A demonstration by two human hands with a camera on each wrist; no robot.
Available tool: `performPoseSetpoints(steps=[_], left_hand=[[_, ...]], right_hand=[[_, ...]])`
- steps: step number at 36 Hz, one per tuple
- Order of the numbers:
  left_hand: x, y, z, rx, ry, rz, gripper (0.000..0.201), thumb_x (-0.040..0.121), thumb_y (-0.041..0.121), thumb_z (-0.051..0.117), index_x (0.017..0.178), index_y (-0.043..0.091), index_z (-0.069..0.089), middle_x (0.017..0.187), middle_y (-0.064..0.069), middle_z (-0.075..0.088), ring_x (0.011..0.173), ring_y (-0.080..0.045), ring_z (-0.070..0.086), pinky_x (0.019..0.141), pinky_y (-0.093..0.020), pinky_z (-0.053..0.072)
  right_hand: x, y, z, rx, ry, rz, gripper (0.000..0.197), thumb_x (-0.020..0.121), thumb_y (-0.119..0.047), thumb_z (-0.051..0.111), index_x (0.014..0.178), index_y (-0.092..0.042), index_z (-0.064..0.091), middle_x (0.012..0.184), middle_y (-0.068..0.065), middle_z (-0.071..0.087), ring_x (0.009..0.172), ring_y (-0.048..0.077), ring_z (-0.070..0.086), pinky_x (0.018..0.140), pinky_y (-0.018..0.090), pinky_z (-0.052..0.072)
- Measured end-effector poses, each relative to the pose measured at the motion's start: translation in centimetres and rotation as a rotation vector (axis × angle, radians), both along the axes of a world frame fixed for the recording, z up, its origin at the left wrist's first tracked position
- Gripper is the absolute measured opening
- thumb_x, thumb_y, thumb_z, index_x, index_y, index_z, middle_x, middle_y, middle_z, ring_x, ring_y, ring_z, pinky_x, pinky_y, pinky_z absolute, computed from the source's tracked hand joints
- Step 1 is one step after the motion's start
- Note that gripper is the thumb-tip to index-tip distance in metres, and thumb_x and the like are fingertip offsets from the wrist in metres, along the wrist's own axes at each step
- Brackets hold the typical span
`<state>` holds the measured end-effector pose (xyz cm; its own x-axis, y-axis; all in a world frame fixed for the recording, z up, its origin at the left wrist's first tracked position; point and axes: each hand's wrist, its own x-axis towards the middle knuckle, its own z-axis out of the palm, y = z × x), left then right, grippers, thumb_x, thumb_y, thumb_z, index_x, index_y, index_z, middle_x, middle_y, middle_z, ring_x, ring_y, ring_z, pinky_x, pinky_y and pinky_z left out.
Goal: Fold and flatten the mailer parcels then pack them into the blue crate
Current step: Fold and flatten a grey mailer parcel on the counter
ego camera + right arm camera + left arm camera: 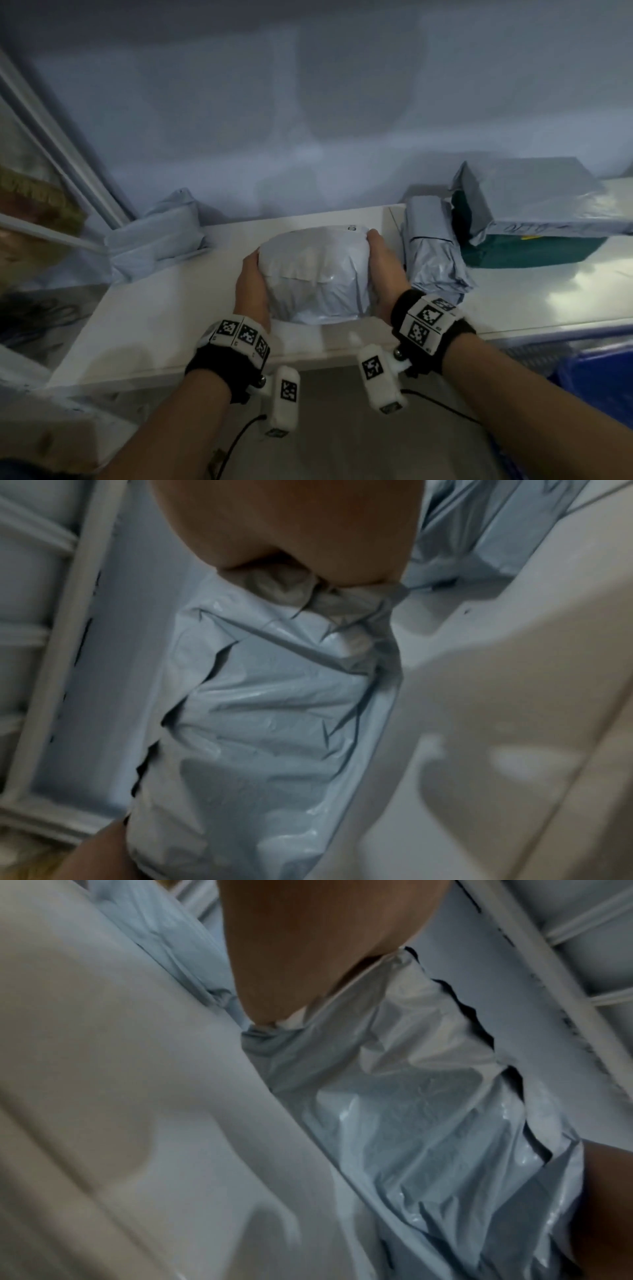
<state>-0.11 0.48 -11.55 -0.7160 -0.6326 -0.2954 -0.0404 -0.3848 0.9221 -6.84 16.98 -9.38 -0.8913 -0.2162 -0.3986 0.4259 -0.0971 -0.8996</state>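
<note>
Left hand (pixel 251 291) & right hand (pixel 383 270) cup the sides of a puffy grey mailer parcel (pixel 315 277) mid white table (pixel 154 308), fingers curled round its edges, squeezing inward. Still bulgy, so flattening isn't done. Three more parcels wait, at least two on the table: one left (pixel 157 236), two right (pixel 433 246) (pixel 534 205); blue crate (pixel 596 377) sits low right, contents unseen, so packing prob. still ahead.

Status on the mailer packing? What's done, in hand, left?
Done: one parcel right of centre looks folded, lying on the table. In hand: left hand and right hand grip a puffy mailer from both sides on the table, not yet flat. Left: a mailer at left, a big one at far right. Crate only partly visible; contents unseen.
</note>
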Motion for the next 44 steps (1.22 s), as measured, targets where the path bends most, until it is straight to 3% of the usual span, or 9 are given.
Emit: performPoseSetpoints(steps=[3,8,19,24,29,35,39,42,44], left_hand=[[-1.5,3.1,0.8,-0.005,0.015,-0.051,0.033,0.089,0.039,0.048,0.102,0.02,0.071,0.101,-0.001,0.072,0.094,-0.022,0.065,0.077,-0.028,0.052],[-3.3,6.9,1.7,-0.011,0.017,-0.107,0.036,0.086,0.041,0.049,0.102,0.02,0.072,0.103,-0.001,0.073,0.1,-0.024,0.065,0.081,-0.03,0.051],[-4.7,14.7,5.1,0.003,0.055,-0.256,0.042,0.085,0.045,0.052,0.111,0.018,0.071,0.106,-0.001,0.073,0.103,-0.023,0.066,0.089,-0.034,0.053],[-4.6,18.6,6.0,0.026,0.091,-0.314,0.032,0.089,0.038,0.051,0.103,0.018,0.072,0.097,0.0,0.074,0.093,-0.021,0.067,0.078,-0.028,0.053],[-4.5,23.2,6.3,0.072,0.108,-0.391,0.034,0.094,0.035,0.047,0.105,0.013,0.07,0.095,-0.005,0.074,0.085,-0.022,0.068,0.074,-0.028,0.054],[-5.4,27.7,5.8,0.068,0.061,-0.389,0.037,0.091,0.035,0.048,0.109,0.013,0.071,0.104,-0.009,0.073,0.099,-0.028,0.067,0.09,-0.039,0.054],[-6.1,30.3,5.3,0.081,0.025,-0.431,0.031,0.093,0.035,0.049,0.099,0.015,0.071,0.088,-0.004,0.072,0.079,-0.02,0.067,0.069,-0.025,0.054],[-6.9,31.7,4.4,0.111,-0.017,-0.453,0.049,0.084,0.051,0.052,0.117,0.018,0.067,0.113,-0.008,0.069,0.097,-0.025,0.067,0.085,-0.037,0.056],[-7.7,32.6,3.3,0.108,-0.025,-0.47,0.049,0.084,0.052,0.051,0.118,0.021,0.067,0.114,-0.007,0.07,0.101,-0.026,0.067,0.088,-0.04,0.055]], right_hand=[[-0.7,2.8,0.9,-0.055,-0.013,-0.075,0.046,0.088,-0.052,0.049,0.111,-0.016,0.066,0.107,0.006,0.071,0.101,0.026,0.065,0.099,0.042,0.048],[-3.0,7.1,0.2,-0.099,-0.05,-0.179,0.091,0.054,-0.074,0.062,0.128,-0.023,0.059,0.128,0.004,0.061,0.11,0.03,0.06,0.105,0.047,0.042],[-1.4,15.1,4.2,-0.111,0.058,-0.299,0.04,0.085,-0.051,0.053,0.105,-0.018,0.066,0.11,0.005,0.07,0.101,0.026,0.065,0.099,0.045,0.049],[-1.5,18.6,4.7,-0.07,0.064,-0.371,0.046,0.069,-0.055,0.057,0.098,-0.02,0.066,0.108,0.005,0.07,0.1,0.028,0.065,0.098,0.047,0.049],[-0.9,23.0,5.2,-0.019,0.085,-0.427,0.037,0.075,-0.051,0.055,0.092,-0.02,0.064,0.107,0.004,0.069,0.101,0.028,0.064,0.098,0.044,0.049],[-2.5,28.1,3.4,0.089,0.078,-0.516,0.074,0.057,-0.064,0.055,0.111,-0.015,0.066,0.106,0.004,0.07,0.098,0.03,0.064,0.098,0.046,0.048],[-1.8,30.0,4.0,0.098,0.058,-0.535,0.065,0.068,-0.057,0.055,0.113,-0.011,0.066,0.106,0.005,0.07,0.098,0.029,0.064,0.097,0.043,0.049],[-2.2,31.9,3.4,0.139,0.049,-0.569,0.069,0.066,-0.06,0.053,0.113,-0.011,0.066,0.109,0.006,0.069,0.1,0.03,0.063,0.1,0.045,0.048],[-2.4,33.1,3.0,0.157,0.04,-0.584,0.068,0.066,-0.061,0.052,0.112,-0.012,0.066,0.108,0.006,0.068,0.1,0.03,0.062,0.1,0.044,0.047]])
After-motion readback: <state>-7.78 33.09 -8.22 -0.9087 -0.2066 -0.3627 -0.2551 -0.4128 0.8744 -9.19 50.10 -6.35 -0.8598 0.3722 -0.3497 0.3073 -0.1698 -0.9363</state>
